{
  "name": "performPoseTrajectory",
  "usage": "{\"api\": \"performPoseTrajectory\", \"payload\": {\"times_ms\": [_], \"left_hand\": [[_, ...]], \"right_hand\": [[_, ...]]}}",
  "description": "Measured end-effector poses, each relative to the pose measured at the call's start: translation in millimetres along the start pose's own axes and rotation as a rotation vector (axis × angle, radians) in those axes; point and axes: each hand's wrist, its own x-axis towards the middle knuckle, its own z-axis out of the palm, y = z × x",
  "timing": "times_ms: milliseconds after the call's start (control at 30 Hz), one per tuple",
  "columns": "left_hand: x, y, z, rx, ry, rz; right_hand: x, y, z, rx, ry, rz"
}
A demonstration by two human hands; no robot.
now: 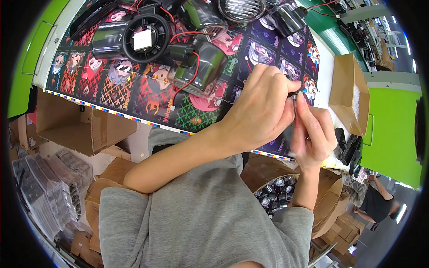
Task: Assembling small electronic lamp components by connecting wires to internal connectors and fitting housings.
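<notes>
My left hand (263,105) and my right hand (315,134) meet over the right part of the printed sheet (196,109). Both are closed in a pinch, fingertips almost touching. Between them sits a small dark piece (294,96) with a metallic glint; the fingers cover most of it, so its kind does not show. To the left of my hands lie a smoky clear plastic housing (203,67) with red wires and a round black fan (146,38) with a white square label at its centre.
More black housings (286,20) and a grilled round part (241,6) lie at the far side. An open cardboard box (351,96) with clear plastic stands on the right. Below the table edge, another box holds several small black-and-clear parts (275,194). A person (377,203) is at lower right.
</notes>
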Motion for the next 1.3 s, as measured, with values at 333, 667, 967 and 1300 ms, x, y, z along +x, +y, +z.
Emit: {"api": "performPoseTrajectory", "payload": {"times_ms": [333,667,967,1300], "left_hand": [[-2,-1,1,0.026,0.008,0.006],[-2,0,0,0.037,0.0,0.024],[-2,-1,2,0.077,0.03,0.006],[2,5,0,0.16,-0.024,-0.04]], "right_hand": [[1,1,1,-0.004,-0.014,-0.015],[3,4,-4,0.099,-0.055,0.031],[-7,2,10,-0.063,0.038,-0.05],[-3,7,9,-0.163,0.081,-0.136]]}}
